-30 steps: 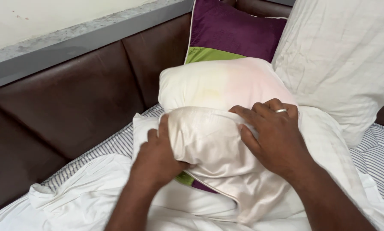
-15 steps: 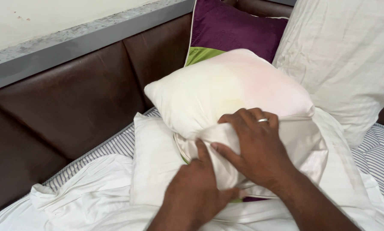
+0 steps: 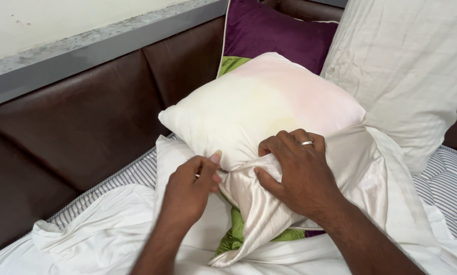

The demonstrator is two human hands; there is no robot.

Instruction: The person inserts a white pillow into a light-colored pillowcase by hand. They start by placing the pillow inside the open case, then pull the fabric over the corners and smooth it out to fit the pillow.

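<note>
A cream, faintly pink and yellow pillow insert (image 3: 264, 107) sticks halfway out of a shiny cream satin cover (image 3: 350, 168) on the bed. My right hand (image 3: 297, 170), a ring on one finger, grips the bunched edge of the cover where it meets the insert. My left hand (image 3: 190, 191) pinches the cover's edge at the insert's lower left corner. Green fabric (image 3: 236, 231) shows under the cover.
A purple and green cushion (image 3: 274, 33) leans on the dark brown padded headboard (image 3: 85, 117). A large white pillow (image 3: 412, 66) stands at the right. A rumpled white sheet (image 3: 96, 234) lies over the striped mattress (image 3: 447, 178).
More of the insert is bare: the satin cover has slid down toward me. My left hand has moved from under my right hand out to the left corner.
</note>
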